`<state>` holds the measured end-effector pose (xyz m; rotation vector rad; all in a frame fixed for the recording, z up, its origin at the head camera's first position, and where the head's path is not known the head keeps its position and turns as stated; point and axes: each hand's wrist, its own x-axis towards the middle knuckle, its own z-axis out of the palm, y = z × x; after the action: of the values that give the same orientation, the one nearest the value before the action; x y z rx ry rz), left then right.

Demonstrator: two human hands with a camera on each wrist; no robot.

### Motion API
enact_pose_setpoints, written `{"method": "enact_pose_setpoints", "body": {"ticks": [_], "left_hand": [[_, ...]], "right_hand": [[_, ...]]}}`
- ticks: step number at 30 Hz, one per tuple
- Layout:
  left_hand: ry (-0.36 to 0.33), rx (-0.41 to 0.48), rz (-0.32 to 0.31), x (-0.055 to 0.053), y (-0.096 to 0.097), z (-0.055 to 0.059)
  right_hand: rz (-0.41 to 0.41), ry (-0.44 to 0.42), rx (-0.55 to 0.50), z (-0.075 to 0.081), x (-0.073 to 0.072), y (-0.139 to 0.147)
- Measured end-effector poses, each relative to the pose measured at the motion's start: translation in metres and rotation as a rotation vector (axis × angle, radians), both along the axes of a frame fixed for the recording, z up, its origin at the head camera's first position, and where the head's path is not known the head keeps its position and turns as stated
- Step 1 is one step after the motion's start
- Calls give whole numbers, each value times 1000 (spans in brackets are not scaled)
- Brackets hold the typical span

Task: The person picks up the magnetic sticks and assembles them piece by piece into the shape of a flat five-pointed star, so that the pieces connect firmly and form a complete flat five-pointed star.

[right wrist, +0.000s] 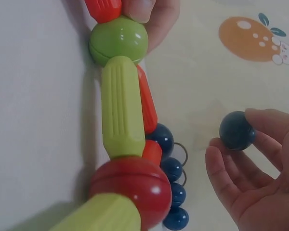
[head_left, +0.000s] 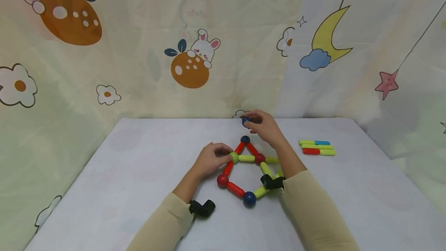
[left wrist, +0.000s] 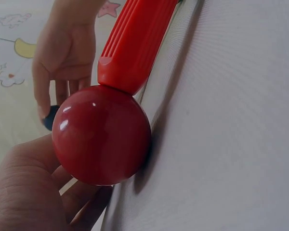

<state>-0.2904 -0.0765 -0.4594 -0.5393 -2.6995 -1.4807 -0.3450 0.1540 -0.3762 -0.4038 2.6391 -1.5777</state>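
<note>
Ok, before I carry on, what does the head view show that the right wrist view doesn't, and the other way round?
Only the head view: the loose sticks lying off to the right on the table, and the blue ball at the near corner of the built shape.

Only the right wrist view: three extra blue balls in a row beyond the shape.

Both: the right hand holding a blue ball up, and the left hand pinching the green ball.

On the flat white table [head_left: 115,189], a multicoloured plastic ball-and-rod frame [head_left: 259,159] lies left of slim multicoloured plastic rods [head_left: 318,147].
</note>
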Motion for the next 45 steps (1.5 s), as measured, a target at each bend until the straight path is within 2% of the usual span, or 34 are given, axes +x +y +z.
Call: {"method": "enact_pose_setpoints", "body": {"ticks": [24,29,38,45], "left_hand": [[-8,-10,19,2,-2,0],[-1,-13,24,3,-2,2],[1,-12,13,0,0,1],[11,-6,15,-1,2,-2]], "right_hand": [[-24,-53,96,-6,33,33],[-31,-46,68,-8,37,44],[7,-71,49,-9,47,63],[-10,-51,77,-13,54,74]]}}
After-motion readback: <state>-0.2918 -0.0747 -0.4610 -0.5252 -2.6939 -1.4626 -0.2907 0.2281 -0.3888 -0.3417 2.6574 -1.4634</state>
